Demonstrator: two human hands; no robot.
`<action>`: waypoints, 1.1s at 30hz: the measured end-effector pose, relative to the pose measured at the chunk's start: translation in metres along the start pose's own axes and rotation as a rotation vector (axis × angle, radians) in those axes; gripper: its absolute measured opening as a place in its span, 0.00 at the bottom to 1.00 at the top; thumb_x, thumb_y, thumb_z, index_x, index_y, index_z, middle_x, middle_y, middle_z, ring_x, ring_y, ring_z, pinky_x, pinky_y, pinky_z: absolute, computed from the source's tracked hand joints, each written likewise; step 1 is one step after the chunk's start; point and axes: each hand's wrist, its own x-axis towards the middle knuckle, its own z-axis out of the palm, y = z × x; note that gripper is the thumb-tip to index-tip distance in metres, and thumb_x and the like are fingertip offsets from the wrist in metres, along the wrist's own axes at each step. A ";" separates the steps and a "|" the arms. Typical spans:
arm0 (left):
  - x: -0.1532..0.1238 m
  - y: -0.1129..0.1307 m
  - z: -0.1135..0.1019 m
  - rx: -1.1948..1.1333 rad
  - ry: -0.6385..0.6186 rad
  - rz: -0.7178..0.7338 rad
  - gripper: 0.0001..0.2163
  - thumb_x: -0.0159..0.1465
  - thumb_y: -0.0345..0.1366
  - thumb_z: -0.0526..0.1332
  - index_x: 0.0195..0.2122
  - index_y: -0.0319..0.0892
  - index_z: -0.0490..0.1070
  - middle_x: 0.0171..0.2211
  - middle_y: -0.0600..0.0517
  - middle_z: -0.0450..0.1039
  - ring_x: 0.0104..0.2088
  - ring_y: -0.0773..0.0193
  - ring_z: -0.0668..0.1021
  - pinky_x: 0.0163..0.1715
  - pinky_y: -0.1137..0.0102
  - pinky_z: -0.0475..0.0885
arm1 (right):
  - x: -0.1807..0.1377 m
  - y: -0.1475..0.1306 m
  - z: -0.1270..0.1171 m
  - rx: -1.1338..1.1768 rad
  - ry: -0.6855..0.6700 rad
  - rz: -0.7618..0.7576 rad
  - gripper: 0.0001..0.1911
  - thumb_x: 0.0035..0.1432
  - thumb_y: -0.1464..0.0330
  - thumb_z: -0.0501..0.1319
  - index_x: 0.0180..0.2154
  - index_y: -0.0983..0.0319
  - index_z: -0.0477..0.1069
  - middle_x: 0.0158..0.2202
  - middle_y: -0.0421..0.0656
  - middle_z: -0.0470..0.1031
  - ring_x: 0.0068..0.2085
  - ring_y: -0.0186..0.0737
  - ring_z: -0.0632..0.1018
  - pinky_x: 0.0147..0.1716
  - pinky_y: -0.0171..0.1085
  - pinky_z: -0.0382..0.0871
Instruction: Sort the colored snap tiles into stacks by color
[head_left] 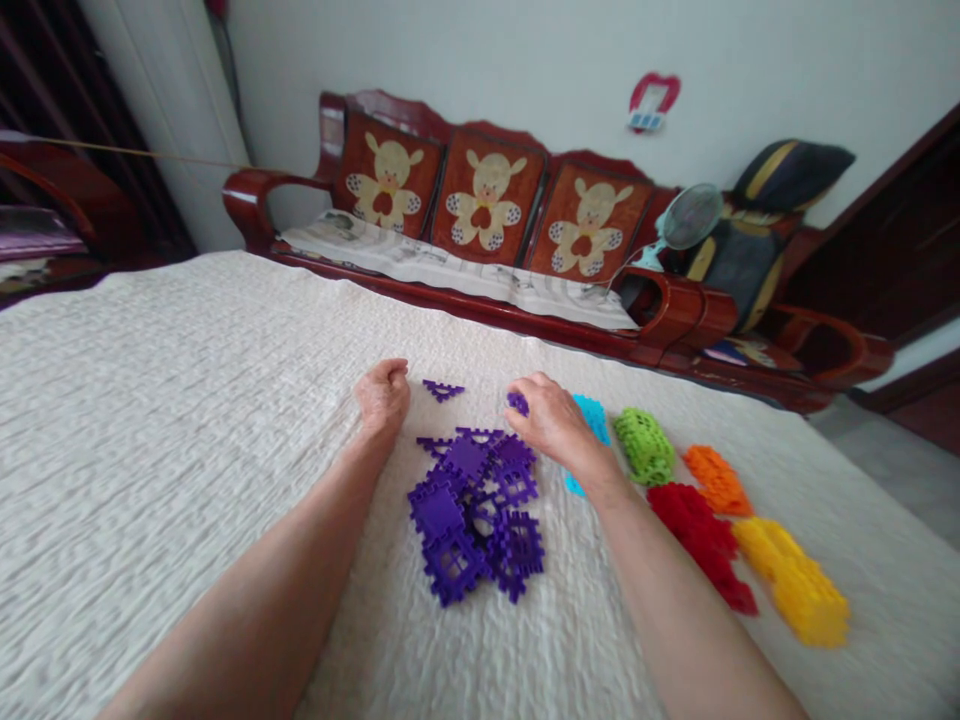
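Observation:
A heap of several purple interlocking plastic tiles [475, 510] lies on the cream quilted bedspread [165, 400] between my forearms. My left hand [383, 394] rests beyond the heap, curled into a loose fist with nothing visible in it. One purple triangular piece [443, 389] lies just right of that hand. My right hand [551, 418] is at the heap's far right corner, fingers pinched on a small purple tile [517, 402].
Right of my right arm lie separate colour piles: blue [592, 418], green [645, 446], orange [716, 478], red [701, 540], yellow [795, 582]. A wooden bench with bear cushions [487, 200] runs along the bed's far edge; a small fan [688, 218] and bags sit at its right end.

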 end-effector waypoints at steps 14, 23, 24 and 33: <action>0.001 -0.002 0.001 -0.005 -0.005 0.005 0.14 0.58 0.29 0.54 0.38 0.46 0.78 0.38 0.52 0.81 0.42 0.61 0.80 0.49 0.69 0.71 | 0.011 0.024 0.009 -0.191 -0.089 0.356 0.20 0.58 0.63 0.55 0.49 0.65 0.68 0.47 0.58 0.75 0.51 0.58 0.74 0.48 0.51 0.64; 0.000 0.001 0.000 0.030 -0.003 0.005 0.14 0.58 0.30 0.55 0.39 0.45 0.79 0.38 0.51 0.81 0.42 0.60 0.80 0.49 0.70 0.71 | 0.012 0.021 0.016 -0.128 -0.040 0.407 0.29 0.56 0.50 0.56 0.51 0.65 0.64 0.50 0.60 0.72 0.53 0.61 0.73 0.49 0.53 0.64; 0.000 0.001 0.000 0.033 -0.007 0.002 0.14 0.58 0.30 0.55 0.39 0.44 0.79 0.38 0.51 0.81 0.42 0.60 0.80 0.49 0.70 0.71 | 0.012 0.020 0.017 -0.134 -0.035 0.418 0.31 0.56 0.48 0.56 0.51 0.65 0.64 0.50 0.61 0.72 0.53 0.62 0.72 0.50 0.54 0.64; 0.001 0.000 0.001 0.025 -0.007 0.015 0.14 0.59 0.30 0.54 0.39 0.45 0.79 0.38 0.51 0.81 0.41 0.60 0.80 0.48 0.69 0.71 | 0.011 0.013 0.013 -0.167 -0.024 0.391 0.26 0.56 0.55 0.56 0.49 0.67 0.66 0.46 0.61 0.75 0.49 0.60 0.76 0.48 0.51 0.66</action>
